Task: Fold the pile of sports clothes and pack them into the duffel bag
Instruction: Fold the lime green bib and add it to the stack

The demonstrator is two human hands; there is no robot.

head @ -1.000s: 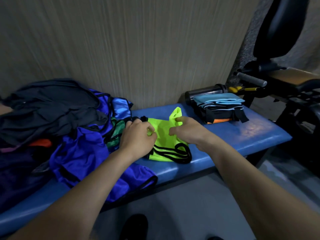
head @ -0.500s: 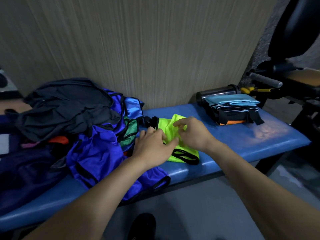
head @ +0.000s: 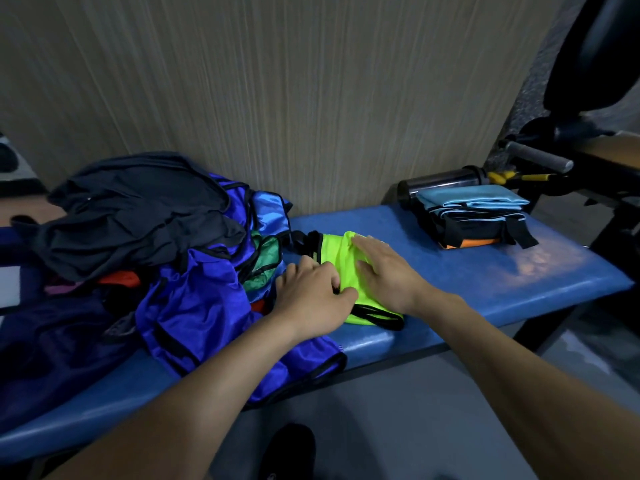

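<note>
A: Where is the neon-yellow bib?

B: On the blue worktop, beside the unfolded pile. The left hand pinches its near edge; the right hand lies flat with fingers straight, likely pressing the fold.

A: And finished pieces?

B: Folded stack, far right.

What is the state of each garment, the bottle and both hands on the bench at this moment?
neon yellow vest: partly folded, flat on bench.
left hand: pinches vest edge.
right hand: flat, presses vest.
blue garment: crumpled, unfolded.
dark garments: heaped, unfolded.
folded stack: folded.
bottle: lying sideways.
</note>
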